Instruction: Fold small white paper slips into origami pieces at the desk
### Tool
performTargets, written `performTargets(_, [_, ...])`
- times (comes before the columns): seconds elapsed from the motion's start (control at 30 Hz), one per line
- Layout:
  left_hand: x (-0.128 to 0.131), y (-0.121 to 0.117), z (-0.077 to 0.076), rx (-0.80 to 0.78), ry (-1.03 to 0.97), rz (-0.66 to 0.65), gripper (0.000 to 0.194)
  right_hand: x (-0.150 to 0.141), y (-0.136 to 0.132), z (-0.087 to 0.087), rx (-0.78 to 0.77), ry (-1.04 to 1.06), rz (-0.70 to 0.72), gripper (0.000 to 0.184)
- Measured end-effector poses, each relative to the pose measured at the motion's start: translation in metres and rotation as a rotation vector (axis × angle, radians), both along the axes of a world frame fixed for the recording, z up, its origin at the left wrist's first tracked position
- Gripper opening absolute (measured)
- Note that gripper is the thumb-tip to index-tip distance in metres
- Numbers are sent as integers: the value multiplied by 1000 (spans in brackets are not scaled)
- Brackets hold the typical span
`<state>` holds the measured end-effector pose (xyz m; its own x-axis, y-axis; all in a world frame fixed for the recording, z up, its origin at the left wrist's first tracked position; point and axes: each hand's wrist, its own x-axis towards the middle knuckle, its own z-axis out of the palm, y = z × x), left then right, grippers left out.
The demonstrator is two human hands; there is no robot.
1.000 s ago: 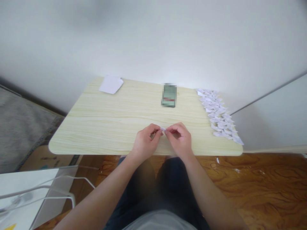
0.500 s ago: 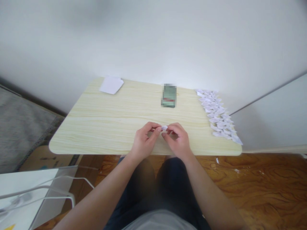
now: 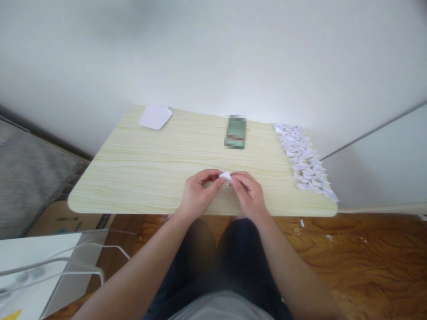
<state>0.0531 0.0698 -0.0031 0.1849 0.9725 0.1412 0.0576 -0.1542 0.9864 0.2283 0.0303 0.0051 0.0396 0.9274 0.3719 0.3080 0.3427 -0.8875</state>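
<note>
A small folded piece of white paper (image 3: 226,175), roughly triangular, is held up between my two hands over the front part of the table (image 3: 150,178). My left hand (image 3: 201,189) pinches its left side between thumb and fingers. On the right side, the thumb and bent fingers of my right hand (image 3: 248,191) close on its edge. Fingertips cover part of the paper. Many folded white paper pieces (image 3: 302,155) lie in overlapping rows along the table's right end. At the back left rests a stack of white paper sheets (image 3: 155,117).
A blurred-out green rectangular object (image 3: 235,132) lies at the back middle of the table, near the white wall (image 3: 213,58). White cables (image 3: 83,262) run over a white surface at lower left, beside a cardboard box (image 3: 66,220). Paper scraps (image 3: 329,238) dot the wooden floor.
The folded paper has turned between my fingers, from a narrow layered edge to a flat triangular face. My right thumb has shifted up onto its edge. The table items have stayed put.
</note>
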Motion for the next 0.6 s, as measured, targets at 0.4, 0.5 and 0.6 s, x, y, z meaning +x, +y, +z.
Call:
performTargets(0.4, [1, -4, 3, 133, 148, -17, 13, -2, 0, -7, -165, 20, -92, 13])
performTargets(0.5, [2, -3, 3, 121, 135, 15, 17, 0, 0, -9, -186, 21, -126, 11])
performTargets(0.6, [1, -2, 1, 103, 151, 12, 16, 2, 1, -12, -193, 49, -146, 10])
